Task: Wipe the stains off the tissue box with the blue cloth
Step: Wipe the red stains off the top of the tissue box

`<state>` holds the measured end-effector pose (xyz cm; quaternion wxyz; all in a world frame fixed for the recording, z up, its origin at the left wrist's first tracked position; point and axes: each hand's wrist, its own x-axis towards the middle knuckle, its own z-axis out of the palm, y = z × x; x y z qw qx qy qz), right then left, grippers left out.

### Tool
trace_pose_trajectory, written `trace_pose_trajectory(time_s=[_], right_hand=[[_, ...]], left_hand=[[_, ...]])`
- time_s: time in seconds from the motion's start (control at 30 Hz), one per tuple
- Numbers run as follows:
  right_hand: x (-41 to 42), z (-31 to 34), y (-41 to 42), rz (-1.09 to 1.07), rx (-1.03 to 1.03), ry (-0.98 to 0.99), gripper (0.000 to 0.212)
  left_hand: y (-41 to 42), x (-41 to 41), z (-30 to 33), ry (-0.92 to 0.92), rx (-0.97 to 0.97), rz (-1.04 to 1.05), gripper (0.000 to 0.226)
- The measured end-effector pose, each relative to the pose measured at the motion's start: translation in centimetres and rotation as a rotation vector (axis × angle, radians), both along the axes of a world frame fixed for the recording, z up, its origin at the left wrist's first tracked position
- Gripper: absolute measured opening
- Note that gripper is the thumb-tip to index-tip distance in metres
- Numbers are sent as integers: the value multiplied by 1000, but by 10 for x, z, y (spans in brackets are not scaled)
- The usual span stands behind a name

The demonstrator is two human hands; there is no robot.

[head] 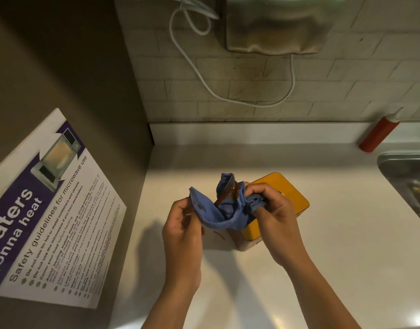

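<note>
A tissue box (287, 198) with a yellow top and pale sides stands on the white counter, partly hidden behind my hands. Its near left side carries a reddish streak. Both hands hold the blue cloth (224, 210) just above the box. My left hand (183, 229) pinches the cloth's left edge. My right hand (273, 210) grips its bunched right end over the box top. A brown smear shows on the cloth's raised upper fold.
A red squeeze bottle (378, 132) stands at the back right against the tiled wall. A steel sink (408, 176) opens at the right edge. A microwave safety poster (52, 210) hangs on the left wall. A white cable (232, 91) loops down the wall.
</note>
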<state>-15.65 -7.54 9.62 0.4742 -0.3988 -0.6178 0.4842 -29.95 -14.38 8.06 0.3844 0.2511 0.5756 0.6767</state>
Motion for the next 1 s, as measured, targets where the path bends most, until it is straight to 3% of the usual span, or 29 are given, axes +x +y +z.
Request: trace_pose_trajectory(time_s=[0.2,0.57,0.63,0.73,0.8,0.9,1.0], right_hand=[[-6,-6,-4,-75,399,-285,50],[-14,14,-12,-41,630,-592,34],[-14,13,-10,-40,707,-681,22],[-17,7,-9,11,716,-810,36],[-19,6,-10,53,725,-825,38],[-20,7,-13,81,741,-831,40],[-16,5,-18,44,585,-657,48]], left_hand=[[2,8,4,-31,-1,129,7],[8,4,2,66,65,191,10],[8,5,1,94,64,167,10],[9,4,-4,131,46,157,7],[10,2,-5,145,38,142,8],[12,-2,-8,171,19,97,28],[11,-5,-11,214,-6,48,13]])
